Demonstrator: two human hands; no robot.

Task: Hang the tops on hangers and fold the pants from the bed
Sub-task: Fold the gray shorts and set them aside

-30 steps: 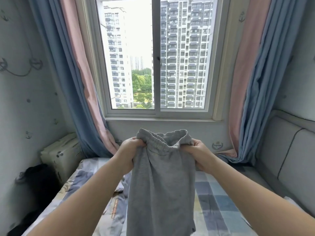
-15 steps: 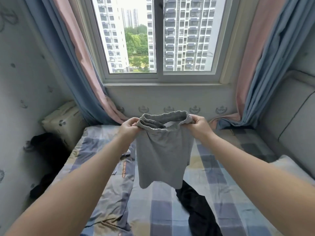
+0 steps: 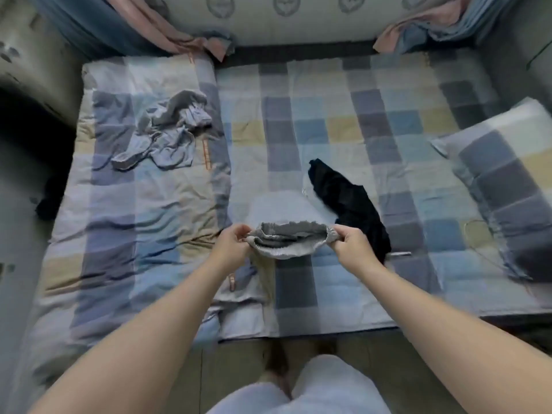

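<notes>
Both hands, left hand [image 3: 231,243] and right hand [image 3: 352,245], pinch the gray pants [image 3: 288,242] waistband, stretched above the checked bed [image 3: 328,121].

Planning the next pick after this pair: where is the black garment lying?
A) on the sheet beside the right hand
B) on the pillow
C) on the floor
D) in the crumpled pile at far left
A: the black garment lies on the checked sheet, its near end beside the right hand gripping the grey pants, apart from the pillow and the pile.
</notes>
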